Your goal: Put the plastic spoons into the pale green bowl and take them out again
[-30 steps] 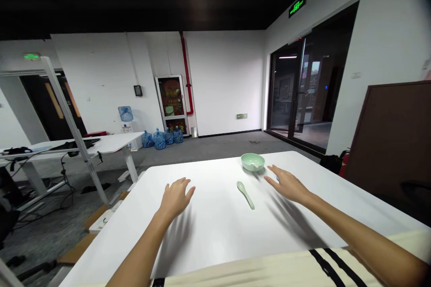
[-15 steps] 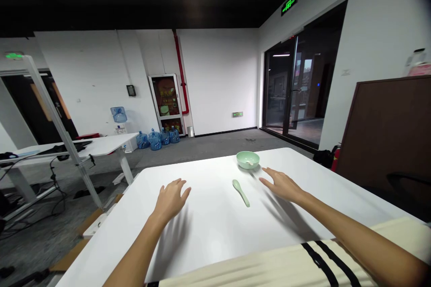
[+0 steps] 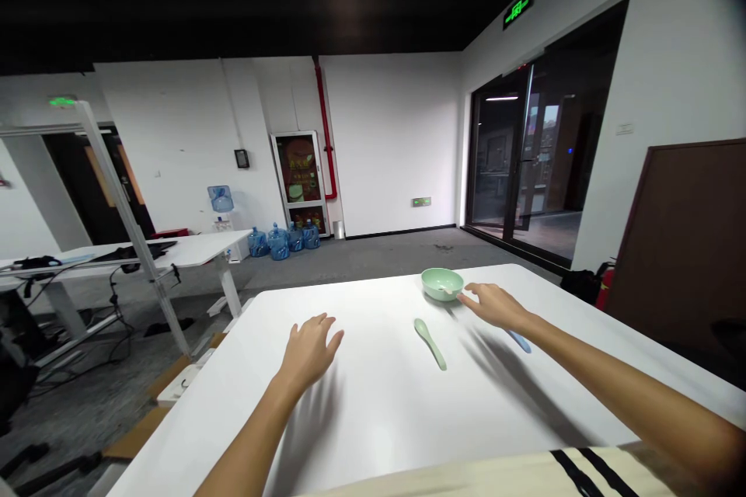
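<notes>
A pale green bowl (image 3: 441,283) stands on the white table (image 3: 373,404) toward its far edge. My right hand (image 3: 494,304) reaches out with fingers stretched, its fingertips right at the bowl's rim; it holds nothing. A pale green spoon (image 3: 430,342) lies on the table between my hands. A blue spoon (image 3: 518,341) shows just under my right wrist. My left hand (image 3: 308,351) lies flat on the table to the left, fingers spread, nothing in it.
A cream cloth with black stripes (image 3: 524,474) lies at the table's near edge. A brown panel (image 3: 681,241) stands at right. Another desk (image 3: 145,252) with cables, a metal frame and water bottles (image 3: 285,239) stand at left and behind.
My right hand has moved forward to the bowl's rim, uncovering the blue spoon beneath the wrist. The left hand stays flat in its place. The view shifted slightly.
</notes>
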`<action>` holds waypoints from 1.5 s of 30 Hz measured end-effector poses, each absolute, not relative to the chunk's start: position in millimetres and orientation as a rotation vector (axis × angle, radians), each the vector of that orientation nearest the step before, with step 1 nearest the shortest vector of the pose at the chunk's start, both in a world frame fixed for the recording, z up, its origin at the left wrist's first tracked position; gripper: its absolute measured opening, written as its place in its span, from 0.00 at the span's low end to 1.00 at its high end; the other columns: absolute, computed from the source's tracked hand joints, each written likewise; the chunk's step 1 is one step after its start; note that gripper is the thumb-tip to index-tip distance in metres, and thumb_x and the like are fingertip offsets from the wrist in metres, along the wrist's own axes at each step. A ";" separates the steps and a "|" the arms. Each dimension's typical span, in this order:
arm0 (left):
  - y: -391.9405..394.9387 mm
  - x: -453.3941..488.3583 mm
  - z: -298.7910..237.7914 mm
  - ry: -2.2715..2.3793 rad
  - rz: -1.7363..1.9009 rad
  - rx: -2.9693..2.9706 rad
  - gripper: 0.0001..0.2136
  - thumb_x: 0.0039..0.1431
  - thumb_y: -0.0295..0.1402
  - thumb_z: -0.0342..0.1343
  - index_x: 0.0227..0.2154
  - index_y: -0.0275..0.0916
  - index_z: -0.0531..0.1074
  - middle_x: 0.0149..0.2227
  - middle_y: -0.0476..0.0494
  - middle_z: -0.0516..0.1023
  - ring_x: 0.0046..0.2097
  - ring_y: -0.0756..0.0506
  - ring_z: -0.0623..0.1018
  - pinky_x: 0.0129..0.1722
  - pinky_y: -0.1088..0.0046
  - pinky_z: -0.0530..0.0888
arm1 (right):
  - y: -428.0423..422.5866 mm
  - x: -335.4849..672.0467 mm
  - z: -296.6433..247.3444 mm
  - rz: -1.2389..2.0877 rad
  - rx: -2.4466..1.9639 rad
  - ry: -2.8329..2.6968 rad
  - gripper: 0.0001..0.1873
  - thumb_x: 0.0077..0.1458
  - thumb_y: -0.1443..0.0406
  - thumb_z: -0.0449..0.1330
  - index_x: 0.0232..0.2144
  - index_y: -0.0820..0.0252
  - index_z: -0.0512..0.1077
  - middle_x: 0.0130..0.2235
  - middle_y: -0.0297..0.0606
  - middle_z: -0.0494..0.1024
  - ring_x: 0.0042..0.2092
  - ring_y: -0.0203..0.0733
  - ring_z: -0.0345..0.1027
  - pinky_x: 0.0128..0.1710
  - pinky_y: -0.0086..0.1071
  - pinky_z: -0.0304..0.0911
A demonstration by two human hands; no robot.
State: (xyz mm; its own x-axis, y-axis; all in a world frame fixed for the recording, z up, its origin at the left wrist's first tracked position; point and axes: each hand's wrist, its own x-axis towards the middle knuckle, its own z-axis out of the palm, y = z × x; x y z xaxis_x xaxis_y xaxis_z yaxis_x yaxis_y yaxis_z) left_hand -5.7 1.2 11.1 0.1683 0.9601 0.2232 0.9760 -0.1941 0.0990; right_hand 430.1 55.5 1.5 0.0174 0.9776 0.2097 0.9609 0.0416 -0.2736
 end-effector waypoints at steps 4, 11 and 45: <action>-0.9 -5.2 12.6 -1.974 -0.362 -2.352 0.22 0.74 0.43 0.44 0.63 0.43 0.71 0.69 0.35 0.70 0.70 0.36 0.69 0.70 0.42 0.60 | 89.7 425.8 9.2 0.003 -2.045 -1.928 0.30 0.67 0.49 0.50 0.56 0.64 0.78 0.54 0.55 0.82 0.56 0.59 0.75 0.50 0.40 0.67; 1.0 -6.2 9.7 -1.961 -0.382 -2.344 0.22 0.74 0.43 0.44 0.63 0.43 0.71 0.69 0.36 0.71 0.70 0.36 0.69 0.70 0.43 0.60 | 140.2 413.0 5.1 0.074 -2.188 -1.849 0.23 0.63 0.51 0.54 0.39 0.59 0.83 0.45 0.54 0.84 0.51 0.57 0.79 0.44 0.38 0.67; 5.2 -5.6 8.9 -1.972 -0.354 -2.337 0.21 0.74 0.43 0.45 0.62 0.45 0.72 0.69 0.36 0.71 0.70 0.36 0.69 0.70 0.44 0.62 | 122.3 464.9 -0.6 0.105 -2.161 -1.893 0.24 0.69 0.52 0.51 0.31 0.60 0.77 0.40 0.51 0.83 0.41 0.51 0.76 0.34 0.34 0.56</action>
